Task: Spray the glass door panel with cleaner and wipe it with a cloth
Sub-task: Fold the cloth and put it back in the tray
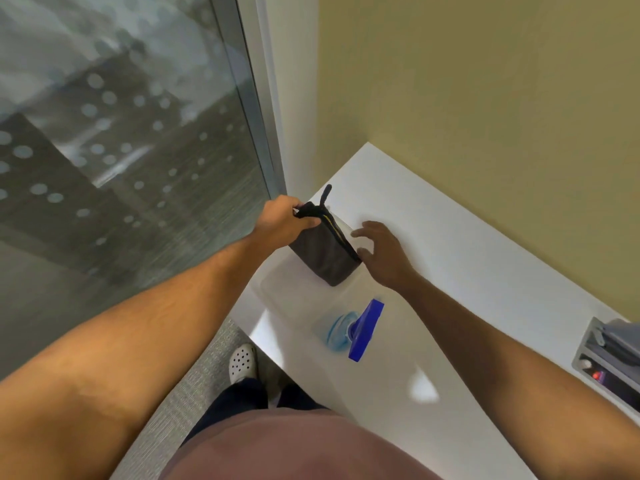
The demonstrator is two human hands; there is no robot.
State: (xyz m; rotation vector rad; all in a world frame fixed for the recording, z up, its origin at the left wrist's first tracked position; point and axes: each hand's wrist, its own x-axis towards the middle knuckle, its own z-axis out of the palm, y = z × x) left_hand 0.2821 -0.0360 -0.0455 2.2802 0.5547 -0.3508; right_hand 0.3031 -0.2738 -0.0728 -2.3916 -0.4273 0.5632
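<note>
The glass door panel (114, 140), patterned with pale dots, fills the left side. On the white table (450, 271) lies a dark grey cloth pouch (322, 254) with a yellow-edged zip. My left hand (282, 218) grips its black top corner. Just to the right of the pouch, my right hand (384, 252) hovers with fingers spread and holds nothing. A clear spray bottle (337, 329) with a blue trigger head (365, 329) stands on the table nearer to me, below my right wrist.
A yellow wall (485, 81) rises behind the table. A grey tray (609, 355) with small items sits at the table's right edge. A white door frame (273, 98) separates glass and wall. My white shoe (244, 362) rests on grey carpet.
</note>
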